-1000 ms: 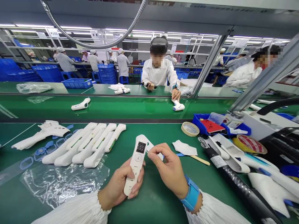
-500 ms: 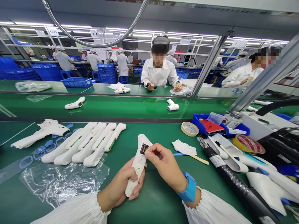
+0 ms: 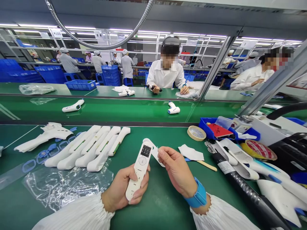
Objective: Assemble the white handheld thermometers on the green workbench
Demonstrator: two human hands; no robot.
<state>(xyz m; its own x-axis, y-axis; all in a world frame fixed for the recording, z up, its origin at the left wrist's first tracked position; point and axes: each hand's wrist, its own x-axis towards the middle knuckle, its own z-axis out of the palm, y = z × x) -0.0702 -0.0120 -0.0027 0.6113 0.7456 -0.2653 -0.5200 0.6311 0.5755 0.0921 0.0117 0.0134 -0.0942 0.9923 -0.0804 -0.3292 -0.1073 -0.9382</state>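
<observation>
My left hand [image 3: 127, 187] is wrapped round the lower part of a slim white display panel [image 3: 142, 160], which leans upright with its face toward me. A dark screen with digit segments and a round mark below it show on that face. My right hand [image 3: 176, 171] is closed in a pinch on a thin whitish film [image 3: 155, 154]. This film slants away from the panel's top end, apart from the screen and apparently still touching near the top. A blue band circles my right wrist.
At left, several white handle shells [image 3: 92, 148] lie in a row beside crumpled clear plastic [image 3: 69, 185]. A white gun-shaped shell [image 3: 45, 135] is farther left. Tape [image 3: 196, 133], a blue bin [image 3: 216, 129] and a black tool [image 3: 249, 188] occupy the right. A conveyor [image 3: 124, 110] runs behind; a co-worker sits opposite.
My right hand has moved a little right and down, drawing the film off the screen, which now shows uncovered. White thermometer-like devices on the conveyor have shifted left.
</observation>
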